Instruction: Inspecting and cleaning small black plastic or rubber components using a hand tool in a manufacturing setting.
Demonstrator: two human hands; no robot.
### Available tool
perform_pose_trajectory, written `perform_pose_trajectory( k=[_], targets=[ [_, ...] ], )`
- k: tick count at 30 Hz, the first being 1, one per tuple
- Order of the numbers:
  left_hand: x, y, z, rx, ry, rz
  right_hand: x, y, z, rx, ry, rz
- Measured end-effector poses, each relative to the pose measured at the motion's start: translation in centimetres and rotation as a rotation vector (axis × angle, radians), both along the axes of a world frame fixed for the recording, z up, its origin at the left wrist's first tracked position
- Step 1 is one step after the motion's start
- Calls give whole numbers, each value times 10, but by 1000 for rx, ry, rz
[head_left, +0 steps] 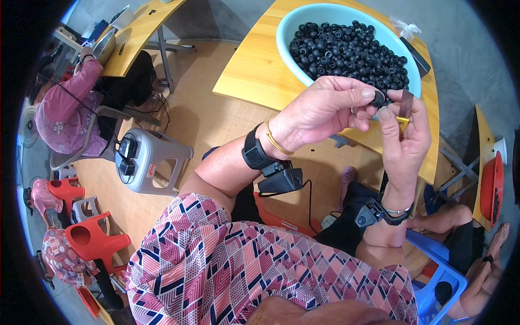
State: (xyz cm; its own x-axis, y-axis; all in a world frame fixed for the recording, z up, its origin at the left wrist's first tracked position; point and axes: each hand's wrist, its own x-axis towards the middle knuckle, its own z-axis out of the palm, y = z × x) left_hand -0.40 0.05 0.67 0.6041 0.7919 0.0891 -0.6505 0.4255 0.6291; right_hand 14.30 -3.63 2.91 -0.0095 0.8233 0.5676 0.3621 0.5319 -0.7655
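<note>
Head view, entries placed relative to the turquoise basin.

1. Left hand: raised just in front of the basin's near rim. Thumb and forefinger are pinched shut on one small black ring-shaped part; the other fingers curl loosely beneath it.
2. Right hand: just right of the left hand, at the basin's near right rim. Fingers are closed around a thin flat tool with a dark blade and a yellow lower section, long axis upright.
3. Relation: the ring part lies immediately left of the tool, touching it or nearly so; which cannot be told. The left hand carries the part, and the right forefinger tip rests just beneath it.
4. Basin contents: a heap of like black ring parts, behind both hands.
5. Wooden table: under the basin, extending to its left.
6. Black wrist devices on both forearms, below the basin.
7. Grey stool on the floor, well left of the basin.
8. A seated person in pink, far left of the basin.
</note>
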Motion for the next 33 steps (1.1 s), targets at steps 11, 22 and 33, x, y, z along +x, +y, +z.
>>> perform_pose_trajectory(
  k=[11,22,33],
  targets=[
    [1,-3,1,-8,-18,-51,5,0,-1,-59,49,120],
    [9,-10,-3,-21,-75,-4,-5,0,-3,260,-90,-45],
    [12,-11,-1,-10,-89,16,-7,0,-9,351,-117,-61]
  ],
)
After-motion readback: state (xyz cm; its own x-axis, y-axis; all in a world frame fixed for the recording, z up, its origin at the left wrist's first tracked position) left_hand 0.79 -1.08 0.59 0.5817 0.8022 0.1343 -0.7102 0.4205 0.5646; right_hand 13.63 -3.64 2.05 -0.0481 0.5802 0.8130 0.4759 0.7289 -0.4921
